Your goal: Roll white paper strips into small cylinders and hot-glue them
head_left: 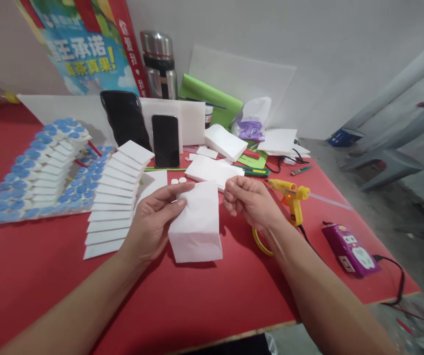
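Observation:
Between thumb and fingers, my left hand [155, 217] pinches a creased white sheet of thin paper or tissue [196, 224], which hangs above the red table [130, 305]. Just right of the sheet, my right hand [247, 199] is closed with its fingertips pressed together. Whatever it may hold is hidden or too small to name. A yellow glue gun [289, 197] with a clear glue stick lies beyond my right wrist, its small light orange. Partly under that forearm is a yellow ring [261, 244]. Two small white discs [178, 181] lie behind the sheet.
Stepped white foam strips [114, 207] and a blue-and-white curved model [38, 172] stand at left. Two phones [165, 140] lean at the back beside a steel flask [159, 64]. White pads [227, 140], a green cutter [256, 171] and a purple power box [350, 249] lie rightward.

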A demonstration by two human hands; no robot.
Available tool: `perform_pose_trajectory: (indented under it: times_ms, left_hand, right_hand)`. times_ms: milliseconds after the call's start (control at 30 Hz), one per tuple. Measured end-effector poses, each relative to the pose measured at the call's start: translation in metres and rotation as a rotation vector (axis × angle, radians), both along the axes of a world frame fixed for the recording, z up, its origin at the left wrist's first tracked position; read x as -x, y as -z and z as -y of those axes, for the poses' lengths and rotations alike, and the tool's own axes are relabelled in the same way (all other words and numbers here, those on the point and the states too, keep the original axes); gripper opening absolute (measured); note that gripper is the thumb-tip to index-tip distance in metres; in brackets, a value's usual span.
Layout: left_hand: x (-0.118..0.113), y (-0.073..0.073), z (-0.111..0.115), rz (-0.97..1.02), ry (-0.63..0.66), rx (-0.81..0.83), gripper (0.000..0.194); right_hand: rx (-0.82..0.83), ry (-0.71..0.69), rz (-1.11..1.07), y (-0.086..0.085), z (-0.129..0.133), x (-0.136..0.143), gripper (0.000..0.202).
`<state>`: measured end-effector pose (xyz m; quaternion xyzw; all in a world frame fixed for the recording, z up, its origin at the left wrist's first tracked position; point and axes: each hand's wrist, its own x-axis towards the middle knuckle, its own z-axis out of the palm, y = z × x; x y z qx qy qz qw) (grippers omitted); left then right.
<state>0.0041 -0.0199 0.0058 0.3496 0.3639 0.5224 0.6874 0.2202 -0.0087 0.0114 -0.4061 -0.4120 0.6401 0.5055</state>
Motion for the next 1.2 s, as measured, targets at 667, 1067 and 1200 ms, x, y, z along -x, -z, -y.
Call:
perform_pose_trajectory:
  times_ms: [667,1067,1200]
  left_hand:
    - [0.015,-0.055,-0.02,0.061,-0.341,-0.147,0.025]
    - [0.016,-0.055,-0.021,0.085,-0.271,-0.054,0.025]
    - [0.013,-0.049,-0.021,0.032,-0.199,-0.021,0.026]
  right_hand:
    - [-0.266,-0.515,0.41,0.013,0.028,0.038,0.02]
    - [-0.988,-0.649,1.154,-0.017,0.146,-0.021,0.029]
    - [-0.944,-0.431,1.536,-0.046,0.185,-0.061,0.03]
